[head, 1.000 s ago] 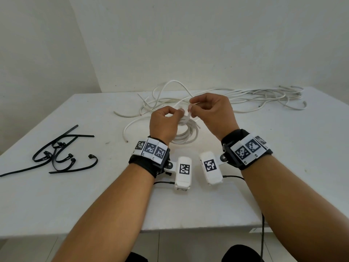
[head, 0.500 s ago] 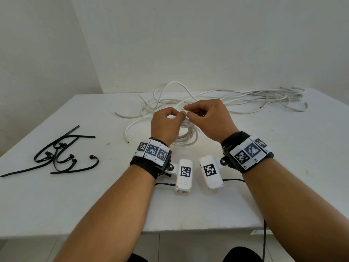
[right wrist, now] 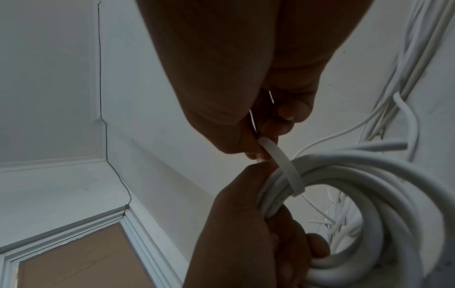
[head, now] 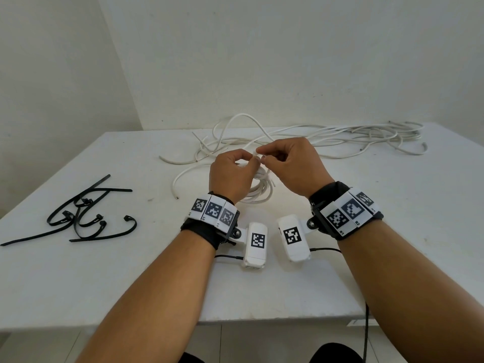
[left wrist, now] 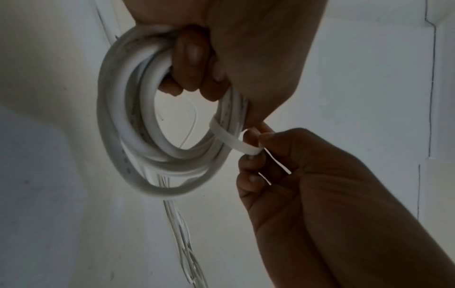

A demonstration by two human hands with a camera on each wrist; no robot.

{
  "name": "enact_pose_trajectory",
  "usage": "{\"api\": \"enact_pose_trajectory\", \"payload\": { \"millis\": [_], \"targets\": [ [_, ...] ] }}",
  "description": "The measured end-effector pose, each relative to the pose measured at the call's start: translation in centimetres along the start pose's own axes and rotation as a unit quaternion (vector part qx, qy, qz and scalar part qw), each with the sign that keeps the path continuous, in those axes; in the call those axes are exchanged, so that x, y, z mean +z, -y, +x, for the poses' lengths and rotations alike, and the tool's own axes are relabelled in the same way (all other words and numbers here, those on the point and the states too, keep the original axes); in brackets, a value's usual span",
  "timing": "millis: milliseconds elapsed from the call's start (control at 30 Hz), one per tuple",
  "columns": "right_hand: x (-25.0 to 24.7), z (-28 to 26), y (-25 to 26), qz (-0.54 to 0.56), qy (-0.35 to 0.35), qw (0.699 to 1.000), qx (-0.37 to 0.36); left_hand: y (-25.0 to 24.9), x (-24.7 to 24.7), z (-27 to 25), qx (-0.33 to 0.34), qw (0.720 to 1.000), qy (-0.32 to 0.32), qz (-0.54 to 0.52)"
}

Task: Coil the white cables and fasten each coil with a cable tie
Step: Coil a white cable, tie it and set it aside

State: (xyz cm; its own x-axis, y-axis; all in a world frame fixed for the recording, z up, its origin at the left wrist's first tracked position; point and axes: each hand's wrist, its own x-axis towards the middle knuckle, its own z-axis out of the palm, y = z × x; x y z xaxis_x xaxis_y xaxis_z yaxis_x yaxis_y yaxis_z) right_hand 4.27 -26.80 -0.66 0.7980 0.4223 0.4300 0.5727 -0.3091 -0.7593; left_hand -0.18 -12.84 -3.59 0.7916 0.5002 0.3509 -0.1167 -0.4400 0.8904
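A coil of white cable (head: 262, 191) hangs from my left hand (head: 230, 174) just above the white table (head: 392, 231); in the left wrist view the fingers (left wrist: 189, 64) curl through the coil (left wrist: 138, 136). A white cable tie (left wrist: 234, 139) loops around the coil's strands. My right hand (head: 290, 163) pinches the tie's end, seen in the right wrist view as the tie (right wrist: 285, 167) running from the fingertips (right wrist: 265, 140) down over the coil (right wrist: 369, 179). Whether the tie is locked is not visible.
Several loose white cables (head: 340, 138) lie tangled along the table's far edge against the wall. A pile of black cable ties (head: 81, 218) sits at the left of the table. The table's front edge runs below my forearms.
Both hands have stayed together over the coil, the right hand's fingers shifting slightly left toward the left hand as they work the white tie. The coil has hardly moved.
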Motion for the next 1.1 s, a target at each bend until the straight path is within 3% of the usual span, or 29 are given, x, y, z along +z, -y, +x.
{"api": "enact_pose_trajectory", "payload": {
  "millis": [233,467,567,633,833,1100],
  "targets": [
    [-0.6,0.2,-0.2,0.045,-0.025,0.997,0.05,-0.4,-0.2,0.1,0.07,0.993,-0.014,0.093],
    [-1.4,0.0,0.6,0.024,0.016,0.998,0.048,-0.9,-0.4,0.0,0.129,0.975,-0.024,0.178],
    [-1.8,0.1,0.7,0.081,0.015,0.994,0.072,-1.7,-0.5,-0.4,0.179,0.96,-0.014,0.214],
    [-1.5,0.1,0.8,0.136,0.018,0.986,0.093,-1.6,-0.9,-0.4,0.192,0.959,-0.013,0.208],
    [-1.4,-0.5,0.8,0.184,0.054,0.977,0.098,-1.3,-1.1,-0.2,0.146,0.98,-0.042,0.13],
    [-1.5,-0.3,0.5,0.283,0.016,0.954,0.097,-1.5,-1.0,-0.2,0.174,0.982,-0.016,0.071]
  ]
}}
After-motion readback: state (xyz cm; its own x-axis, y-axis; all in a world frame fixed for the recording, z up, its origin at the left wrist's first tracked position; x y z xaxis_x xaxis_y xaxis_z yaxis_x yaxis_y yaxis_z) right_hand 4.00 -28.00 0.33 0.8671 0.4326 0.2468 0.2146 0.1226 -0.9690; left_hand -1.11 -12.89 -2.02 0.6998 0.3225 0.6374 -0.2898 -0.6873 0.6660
